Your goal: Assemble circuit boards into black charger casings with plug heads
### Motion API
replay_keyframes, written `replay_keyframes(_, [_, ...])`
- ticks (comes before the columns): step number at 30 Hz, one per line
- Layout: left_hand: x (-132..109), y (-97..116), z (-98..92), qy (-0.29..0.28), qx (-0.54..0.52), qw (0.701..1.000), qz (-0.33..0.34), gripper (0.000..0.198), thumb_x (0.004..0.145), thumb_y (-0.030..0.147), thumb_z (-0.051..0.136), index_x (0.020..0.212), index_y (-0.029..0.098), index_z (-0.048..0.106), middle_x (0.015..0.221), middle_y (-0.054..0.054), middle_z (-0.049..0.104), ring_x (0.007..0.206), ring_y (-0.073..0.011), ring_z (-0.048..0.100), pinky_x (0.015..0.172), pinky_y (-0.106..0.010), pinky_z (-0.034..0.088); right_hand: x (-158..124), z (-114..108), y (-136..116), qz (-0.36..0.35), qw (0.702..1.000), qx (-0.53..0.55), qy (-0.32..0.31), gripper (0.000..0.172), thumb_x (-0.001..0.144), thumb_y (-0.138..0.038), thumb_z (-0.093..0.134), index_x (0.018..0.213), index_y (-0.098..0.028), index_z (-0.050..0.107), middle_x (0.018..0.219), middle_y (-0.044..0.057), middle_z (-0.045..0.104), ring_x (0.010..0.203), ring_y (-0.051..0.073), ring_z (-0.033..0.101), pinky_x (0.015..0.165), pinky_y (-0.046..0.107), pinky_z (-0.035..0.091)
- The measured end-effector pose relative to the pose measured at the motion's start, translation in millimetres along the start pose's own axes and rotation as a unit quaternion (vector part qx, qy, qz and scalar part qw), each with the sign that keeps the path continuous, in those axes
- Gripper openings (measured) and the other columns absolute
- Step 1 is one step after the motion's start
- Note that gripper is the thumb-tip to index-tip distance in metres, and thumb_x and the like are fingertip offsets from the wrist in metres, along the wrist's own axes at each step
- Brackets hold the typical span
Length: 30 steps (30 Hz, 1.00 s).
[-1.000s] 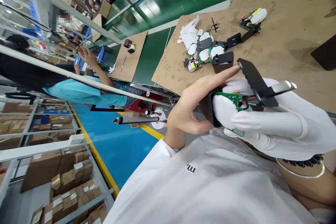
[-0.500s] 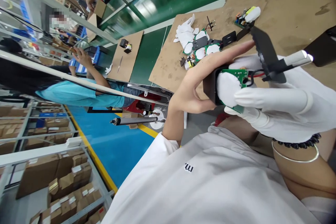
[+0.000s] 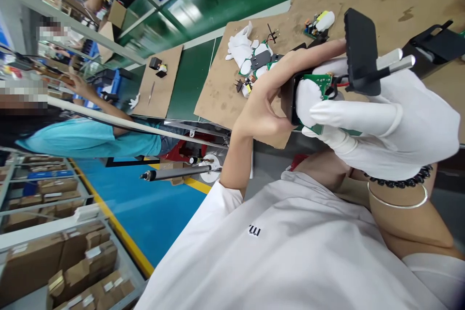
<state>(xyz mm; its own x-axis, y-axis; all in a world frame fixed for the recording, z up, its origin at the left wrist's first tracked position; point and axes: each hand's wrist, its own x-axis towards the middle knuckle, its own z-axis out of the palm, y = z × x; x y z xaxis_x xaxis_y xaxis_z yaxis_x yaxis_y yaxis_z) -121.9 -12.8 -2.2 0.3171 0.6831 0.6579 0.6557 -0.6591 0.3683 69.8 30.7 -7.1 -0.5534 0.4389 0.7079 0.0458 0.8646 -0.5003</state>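
Note:
My bare left hand (image 3: 263, 106) grips a black plastic housing (image 3: 288, 99), thumb on the near side and index finger stretched along the far side. In my white-gloved right hand (image 3: 392, 116) is a green circuit board (image 3: 321, 79) with a round white pad (image 3: 308, 101). One end of the board sits in the mouth of the housing. Red and black wires run from it to a black end cap (image 3: 361, 51) with two metal plug pins (image 3: 399, 60), which stands up by the right fingers. The glove hides part of the board.
On the cardboard sheet (image 3: 214, 87) lie a white glove (image 3: 240, 46), several circuit boards and black pieces, and another board (image 3: 319, 24). A black case (image 3: 434, 48) stands at right. A co-worker in a turquoise shirt (image 3: 87, 138) sits left; a grey rod tool (image 3: 174, 173) projects below.
The view has shifted, and the things on the table sit farther left. The black end cap has turned more upright, and both plug pins now show clearly. Both hands keep their hold.

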Motion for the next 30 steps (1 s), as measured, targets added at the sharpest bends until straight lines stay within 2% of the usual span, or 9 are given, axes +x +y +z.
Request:
replay_keyframes(2, [-0.6, 1.1, -0.2, 0.003, -0.001, 1.0, -0.005, 0.065, 0.102, 0.053, 0.014, 0.155, 0.021, 0.032, 0.142, -0.004, 0.06, 0.144, -0.033, 0.047, 0.109, -0.05, 0.046, -3.0, 0.9, 3.2, -0.083, 0.996, -0.027, 0.034, 0.024, 0.099, -0.023, 0.06, 0.119, -0.035, 0.065, 0.125, 0.005, 0.071, 0.123, 0.024, 0.066, 0.096, 0.045, 0.055])
replay_keyframes(3, [-0.8, 1.2, -0.2, 0.0, 0.001, 1.0, -0.01, 0.065, 0.102, 0.052, 0.013, 0.156, 0.02, 0.032, 0.142, -0.004, 0.06, 0.144, -0.0333, 0.045, 0.108, -0.05, 0.046, -4.5, 1.5, 4.5, -0.1, 0.994, -0.037, 0.036, 0.026, 0.099, -0.02, 0.06, 0.121, -0.034, 0.064, 0.126, 0.007, 0.07, 0.123, 0.025, 0.066, 0.096, 0.045, 0.055])
replay_keyframes(9, [-0.5, -0.7, 3.8, 0.041, -0.02, 0.999, -0.009, 0.062, 0.1, 0.051, 0.02, 0.139, 0.013, 0.051, 0.136, -0.005, 0.066, 0.137, -0.031, 0.056, 0.106, -0.046, 0.048, -8.9, 5.2, 3.9, -0.062, 0.997, -0.036, 0.026, 0.025, 0.099, -0.025, 0.061, 0.12, -0.036, 0.068, 0.13, 0.004, 0.069, 0.127, 0.027, 0.065, 0.101, 0.046, 0.056])
replay_keyframes(12, [-1.3, -4.1, 6.6, 0.041, -0.041, 0.998, 0.004, 0.063, 0.099, 0.055, 0.028, 0.135, 0.009, 0.051, 0.134, -0.008, 0.066, 0.132, -0.0314, 0.06, 0.104, -0.048, 0.048, -8.2, 6.2, 3.8, -0.044, 0.998, -0.046, 0.019, 0.023, 0.102, -0.03, 0.052, 0.11, -0.035, 0.073, 0.126, 0.005, 0.071, 0.127, 0.026, 0.064, 0.101, 0.045, 0.057])
replay_keyframes(17, [-6.3, -20.8, 14.3, 0.014, -0.103, 0.995, -0.001, 0.06, 0.092, 0.059, 0.048, 0.14, 0.023, 0.047, 0.139, -0.005, 0.065, 0.133, -0.0323, 0.062, 0.111, -0.051, 0.049, -6.6, 7.2, 9.8, 0.008, 0.995, -0.085, -0.058, 0.026, 0.102, -0.034, 0.051, 0.096, -0.031, 0.077, 0.109, 0.007, 0.076, 0.126, 0.027, 0.066, 0.101, 0.043, 0.057])
replay_keyframes(20, [-9.4, -29.5, 20.9, -0.003, -0.137, 0.99, 0.011, 0.063, 0.092, 0.061, 0.048, 0.143, 0.025, 0.042, 0.14, -0.005, 0.064, 0.133, -0.033, 0.062, 0.11, -0.055, 0.051, -9.7, 7.3, 13.4, -0.033, 0.993, -0.114, -0.013, 0.017, 0.099, -0.03, 0.06, 0.107, -0.031, 0.075, 0.119, 0.006, 0.073, 0.121, 0.025, 0.068, 0.097, 0.039, 0.059])
replay_keyframes(23, [-11.5, -29.4, 24.8, 0.015, -0.161, 0.987, -0.001, 0.061, 0.093, 0.06, 0.053, 0.14, 0.02, 0.047, 0.139, -0.007, 0.065, 0.133, -0.0301, 0.063, 0.113, -0.049, 0.053, -14.2, 6.2, 14.3, -0.049, 0.993, -0.109, 0.014, 0.021, 0.098, -0.025, 0.062, 0.115, -0.033, 0.072, 0.121, 0.002, 0.072, 0.123, 0.024, 0.068, 0.099, 0.039, 0.06])
replay_keyframes(27, [-11.7, -23.4, 24.1, 0.001, -0.166, 0.986, -0.036, 0.065, 0.094, 0.062, 0.051, 0.139, 0.015, 0.047, 0.143, -0.009, 0.063, 0.136, -0.0295, 0.06, 0.117, -0.047, 0.049, -16.2, 4.9, 13.8, -0.04, 0.995, -0.093, 0.01, 0.022, 0.097, -0.023, 0.063, 0.115, -0.033, 0.071, 0.121, -0.001, 0.071, 0.122, 0.024, 0.068, 0.1, 0.039, 0.06])
replay_keyframes(30, [-10.7, -23.5, 23.7, 0.006, -0.173, 0.985, -0.027, 0.062, 0.093, 0.06, 0.052, 0.139, 0.018, 0.049, 0.141, -0.008, 0.065, 0.134, -0.0301, 0.062, 0.113, -0.049, 0.053, -15.1, 5.3, 14.2, -0.038, 0.996, -0.083, 0.019, 0.017, 0.096, -0.025, 0.064, 0.107, -0.033, 0.073, 0.12, -0.003, 0.071, 0.119, 0.024, 0.07, 0.098, 0.039, 0.06])
